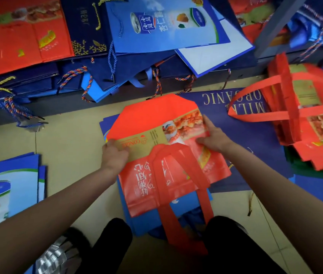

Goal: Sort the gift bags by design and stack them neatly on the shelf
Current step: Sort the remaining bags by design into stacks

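Observation:
A flat red gift bag (152, 119) with a gold band and food photo lies on the floor in front of me, its red handles trailing toward my knees. My left hand (114, 155) grips its left edge at the gold band. My right hand (214, 138) pinches its right edge beside the photo. It lies on blue bags (146, 222) and a dark navy bag (255, 139) with gold lettering. On the shelf at the top sit a red stack (24, 42), navy bags (85, 32) and light blue bags (168, 26), untidily overlapped.
A heap of red bags (314, 123) with looped handles lies on the floor at the right. A light blue stack (8, 186) sits at the left on the floor. A grey shelf post (275, 26) stands at the upper right. Cord handles hang over the shelf edge.

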`<state>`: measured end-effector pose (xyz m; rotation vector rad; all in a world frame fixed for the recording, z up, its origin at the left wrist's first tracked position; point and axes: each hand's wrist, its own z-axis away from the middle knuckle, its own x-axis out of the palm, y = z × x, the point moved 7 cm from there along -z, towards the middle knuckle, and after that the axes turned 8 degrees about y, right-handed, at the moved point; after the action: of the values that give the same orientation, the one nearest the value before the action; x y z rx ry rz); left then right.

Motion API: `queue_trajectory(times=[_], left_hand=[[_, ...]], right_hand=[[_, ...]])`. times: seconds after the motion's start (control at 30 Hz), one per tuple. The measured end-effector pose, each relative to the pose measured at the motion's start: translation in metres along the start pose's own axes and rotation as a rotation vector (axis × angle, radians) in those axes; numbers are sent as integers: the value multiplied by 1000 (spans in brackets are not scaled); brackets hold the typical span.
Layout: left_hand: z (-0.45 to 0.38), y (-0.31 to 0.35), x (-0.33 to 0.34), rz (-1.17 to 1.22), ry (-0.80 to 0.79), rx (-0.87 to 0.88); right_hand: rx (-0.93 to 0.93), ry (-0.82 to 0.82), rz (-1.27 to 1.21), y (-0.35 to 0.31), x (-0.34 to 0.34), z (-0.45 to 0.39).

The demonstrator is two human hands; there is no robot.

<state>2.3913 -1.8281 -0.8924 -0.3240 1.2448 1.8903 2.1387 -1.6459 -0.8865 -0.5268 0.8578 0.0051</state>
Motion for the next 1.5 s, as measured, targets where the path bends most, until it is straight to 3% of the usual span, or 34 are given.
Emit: queue_trajectory(times=[0.13,0.27,0.33,0.43,0.57,0.67,0.83,0.97,1.13,1.27,1.4,1.5], left_hand=[[14,3,-6,145,57,-69],[55,50,10,85,-102,292],[85,87,26,40,-186,465],[120,150,50,29,-235,676],[146,217,83,66,-285,793],[162,253,104,73,-312,832],[189,341,147,121,-409,994],[184,380,175,-12,-273,1019],[133,321,189,-248,-245,820],[103,290,184,-287,-222,729],[104,283,183,-334,-247,744],[109,286,181,-372,-259,790]], right_hand=[[-32,66,-133,4,-4,4],[108,321,-181,52,-43,23],[85,501,-184,75,-75,41],[13,701,-381,106,-117,63],[-59,830,-453,136,-159,69],[67,996,-543,180,-185,80],[350,1287,-1032,259,-217,109],[474,1285,-1385,296,-223,96],[694,1173,-1363,305,-163,87],[883,1230,-1312,302,-112,99],[755,1221,-1213,279,-147,83],[611,1041,-1090,258,-182,56]])
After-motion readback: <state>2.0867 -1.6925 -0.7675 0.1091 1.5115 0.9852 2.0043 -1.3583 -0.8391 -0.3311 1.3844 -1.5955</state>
